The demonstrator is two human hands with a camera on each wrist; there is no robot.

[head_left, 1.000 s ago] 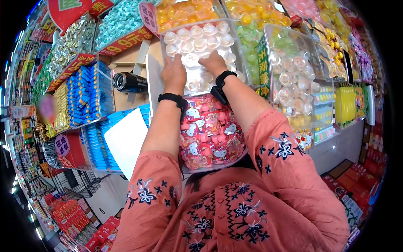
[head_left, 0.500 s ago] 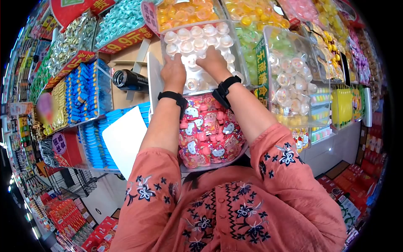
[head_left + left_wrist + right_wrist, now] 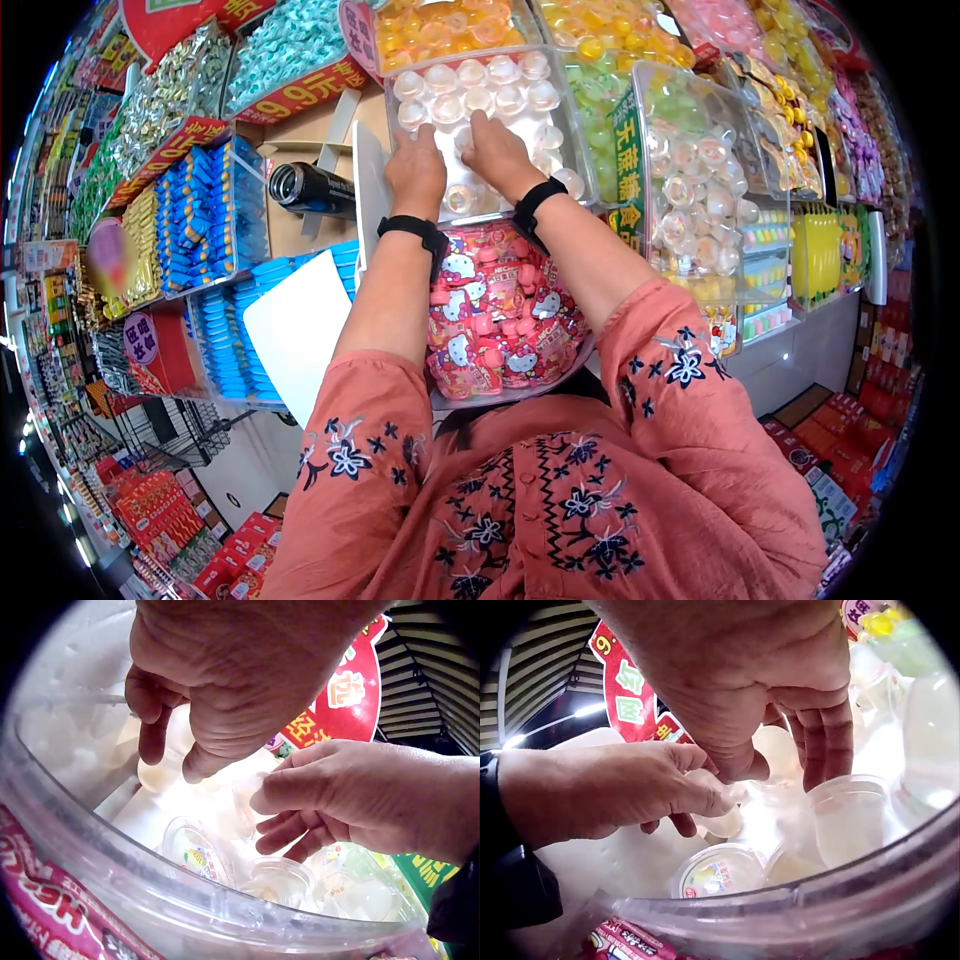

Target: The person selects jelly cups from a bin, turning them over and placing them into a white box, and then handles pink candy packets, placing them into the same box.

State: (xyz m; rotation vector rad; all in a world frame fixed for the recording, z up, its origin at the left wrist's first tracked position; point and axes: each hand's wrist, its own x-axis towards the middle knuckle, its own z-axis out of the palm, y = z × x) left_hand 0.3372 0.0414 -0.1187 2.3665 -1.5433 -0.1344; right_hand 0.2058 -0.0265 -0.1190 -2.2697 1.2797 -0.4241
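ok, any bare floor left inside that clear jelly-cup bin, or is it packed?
Bare floor shows in the clear bin on its near-left side, under the left hand, bordered by the front wall. The far rows and right side are packed with jelly cups. The right hand works mid-bin beside the left.

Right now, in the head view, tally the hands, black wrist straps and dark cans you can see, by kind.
Hands: 2 (left hand, right hand, each pinching a jelly cup)
Black wrist straps: 2
Dark can: 1
Total: 5

Bright, even light; fisheye edges, blurred wrist close-ups.
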